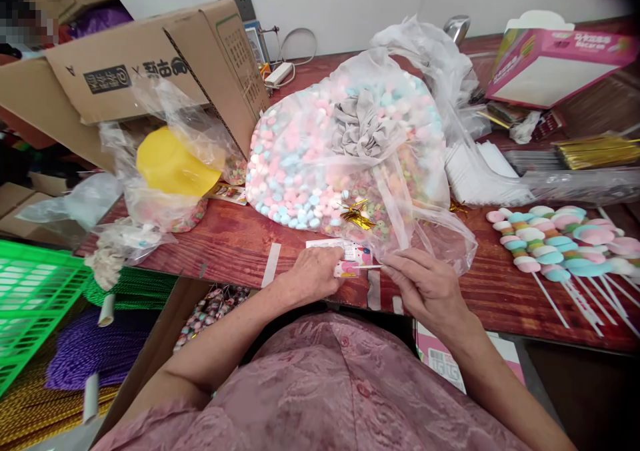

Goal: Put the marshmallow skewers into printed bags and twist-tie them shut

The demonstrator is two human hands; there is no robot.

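Dark red wooden table (pixel 225 241), a bulging clear bag of pastel candies (pixel 295 171), and two bare hands close together before it.
I see a large cardboard carton (pixel 140 64) left of the bag, and candy skewers (pixel 555 241) lying to its right, their sticks toward the table's front edge. Both forearms angle inward in front of the bag. The left hand (pixel 319 272) lies back-up, fingers curled at a printed card (pixel 353 253) just in front of the bag; I cannot tell whether they grip it. The right hand (pixel 424 283), wrist slanting in, pinches a thin white stick (pixel 369 267) between thumb and fingers, its far end reaching over the card.
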